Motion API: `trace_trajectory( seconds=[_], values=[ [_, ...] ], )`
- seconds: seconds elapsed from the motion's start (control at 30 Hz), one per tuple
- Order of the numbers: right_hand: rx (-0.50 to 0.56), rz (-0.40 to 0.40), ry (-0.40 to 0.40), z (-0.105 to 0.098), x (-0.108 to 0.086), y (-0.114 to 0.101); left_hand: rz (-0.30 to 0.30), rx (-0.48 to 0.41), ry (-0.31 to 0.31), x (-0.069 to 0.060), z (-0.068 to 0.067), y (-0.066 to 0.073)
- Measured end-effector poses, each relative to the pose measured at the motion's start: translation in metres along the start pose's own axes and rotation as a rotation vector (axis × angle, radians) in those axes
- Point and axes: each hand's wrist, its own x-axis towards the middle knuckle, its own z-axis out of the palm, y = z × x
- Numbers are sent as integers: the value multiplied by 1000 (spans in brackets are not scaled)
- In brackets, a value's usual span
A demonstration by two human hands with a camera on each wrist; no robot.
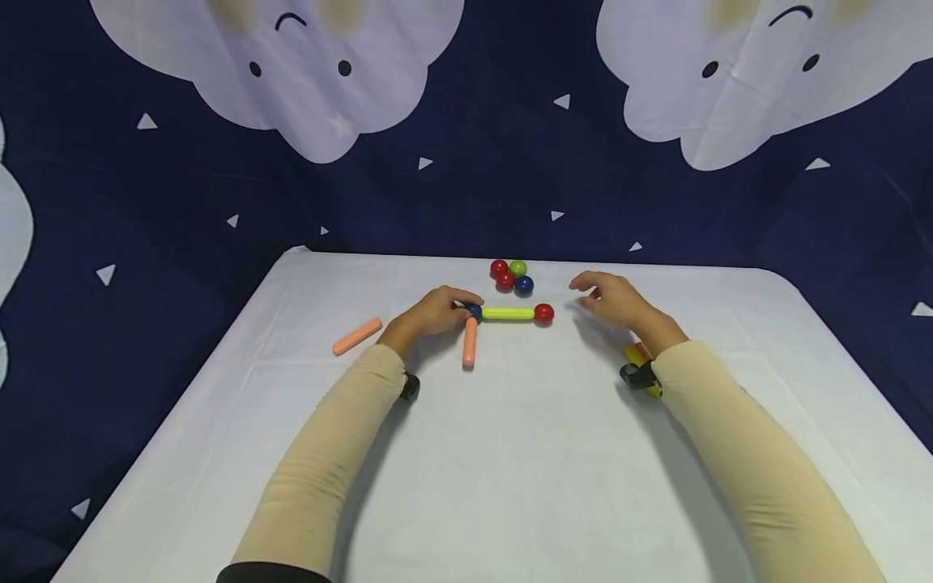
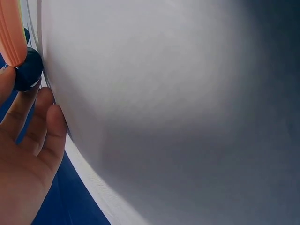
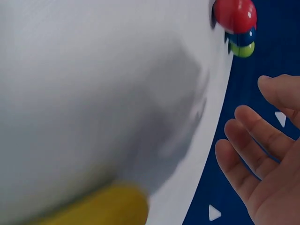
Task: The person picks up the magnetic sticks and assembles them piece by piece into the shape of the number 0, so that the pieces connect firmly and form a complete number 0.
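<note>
My left hand (image 1: 437,310) pinches a dark blue ball (image 1: 475,311) between thumb and fingers, seen close up at the left edge of the left wrist view. From that ball a yellow-green stick (image 1: 508,313) runs right to a red ball (image 1: 543,314). An orange stick (image 1: 470,344) joins the same blue ball and points toward the front of the table. Off to the right of the red ball, my right hand (image 1: 619,304) hovers above the table, holding nothing. Its fingers are relaxed and spread in the right wrist view.
Loose balls lie behind the joined pieces: two red (image 1: 504,281), one green (image 1: 517,268) and one blue (image 1: 523,286). A separate orange stick (image 1: 357,336) lies at the left. Yellow and orange sticks (image 1: 636,355) are partly hidden beneath my right wrist.
</note>
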Motion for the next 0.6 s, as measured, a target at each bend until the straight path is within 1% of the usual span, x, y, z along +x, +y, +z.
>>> trace_trajectory(
  seconds=[0.1, 0.37, 0.5, 0.6],
  values=[
    [7, 40, -12, 7, 11, -5, -8, 1, -6, 0, 1, 0],
    [14, 115, 21, 27, 40, -28, -17, -5, -10, 1, 0, 1],
    [-14, 139, 8, 37, 48, -35, -25, -9, -15, 0, 0, 2],
    [-47, 163, -6, 43, 50, -37, -23, -12, -18, 0, 0, 2]
  ],
)
